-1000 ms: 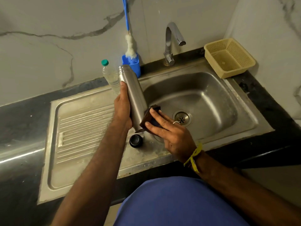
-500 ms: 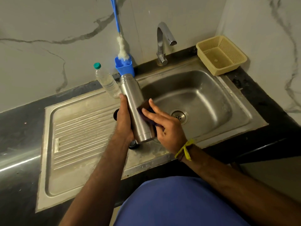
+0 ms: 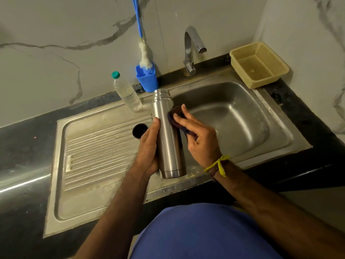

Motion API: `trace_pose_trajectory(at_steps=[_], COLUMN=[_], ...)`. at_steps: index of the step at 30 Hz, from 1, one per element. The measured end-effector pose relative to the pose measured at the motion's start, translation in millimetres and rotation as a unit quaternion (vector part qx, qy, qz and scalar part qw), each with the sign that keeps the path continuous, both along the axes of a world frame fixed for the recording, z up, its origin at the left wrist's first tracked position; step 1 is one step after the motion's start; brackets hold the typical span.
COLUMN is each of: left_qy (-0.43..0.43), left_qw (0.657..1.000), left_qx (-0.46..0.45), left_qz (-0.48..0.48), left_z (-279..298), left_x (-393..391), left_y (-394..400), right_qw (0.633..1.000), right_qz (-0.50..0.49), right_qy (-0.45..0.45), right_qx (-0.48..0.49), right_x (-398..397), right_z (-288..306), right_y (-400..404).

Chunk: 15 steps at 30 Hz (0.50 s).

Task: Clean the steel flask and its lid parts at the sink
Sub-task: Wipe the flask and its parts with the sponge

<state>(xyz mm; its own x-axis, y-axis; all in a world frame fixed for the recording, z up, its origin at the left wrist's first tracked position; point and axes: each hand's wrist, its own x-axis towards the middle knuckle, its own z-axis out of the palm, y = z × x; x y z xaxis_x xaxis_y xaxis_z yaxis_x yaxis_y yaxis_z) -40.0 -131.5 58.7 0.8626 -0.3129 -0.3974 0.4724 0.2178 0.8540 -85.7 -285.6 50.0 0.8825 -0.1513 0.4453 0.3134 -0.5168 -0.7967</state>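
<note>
The steel flask (image 3: 167, 135) is held over the sink's front edge, its open threaded mouth pointing away from me. My left hand (image 3: 148, 150) grips its lower body from the left. My right hand (image 3: 198, 135) presses a dark scrub pad (image 3: 174, 116) against the flask's right side near the upper half, fingers curled over the pad. A black lid part (image 3: 140, 130) lies on the drainboard just left of the flask, partly hidden by my left hand.
The steel sink basin (image 3: 248, 116) lies to the right, with the tap (image 3: 192, 51) behind it. A clear plastic bottle (image 3: 127, 94) and a blue cup holding a bottle brush (image 3: 146, 75) stand at the back. A beige basket (image 3: 258, 64) sits back right. The ribbed drainboard (image 3: 97, 152) is on the left.
The flask has come closer to me and lower in view. My right hand slid the pad up from the flask's base toward its upper body. The black lid part shows again left of the flask.
</note>
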Motion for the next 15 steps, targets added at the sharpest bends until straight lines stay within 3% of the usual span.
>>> trace_pose_trajectory(at_steps=[7,10,13,15], left_qy=[0.013,-0.033,-0.061,-0.08], left_qw=[1.0,0.999,0.997,0.995], left_qx=[0.0,0.023,0.029,0.048], left_qz=[0.014,-0.02,-0.041,-0.042], left_z=[3,5,2,3], left_x=[-7,-16,-20,-21], left_y=[-2,-7,-3,-1], right_qw=[0.999,0.999,0.996,0.999], right_qz=[0.009,-0.033,0.005,-0.013], right_qy=[-0.015,-0.001,-0.019,0.004], right_qx=[-0.036,-0.037,-0.084,-0.039], right_x=[5,20,22,28], right_z=[5,16,16,17], right_y=[11,13,9,2])
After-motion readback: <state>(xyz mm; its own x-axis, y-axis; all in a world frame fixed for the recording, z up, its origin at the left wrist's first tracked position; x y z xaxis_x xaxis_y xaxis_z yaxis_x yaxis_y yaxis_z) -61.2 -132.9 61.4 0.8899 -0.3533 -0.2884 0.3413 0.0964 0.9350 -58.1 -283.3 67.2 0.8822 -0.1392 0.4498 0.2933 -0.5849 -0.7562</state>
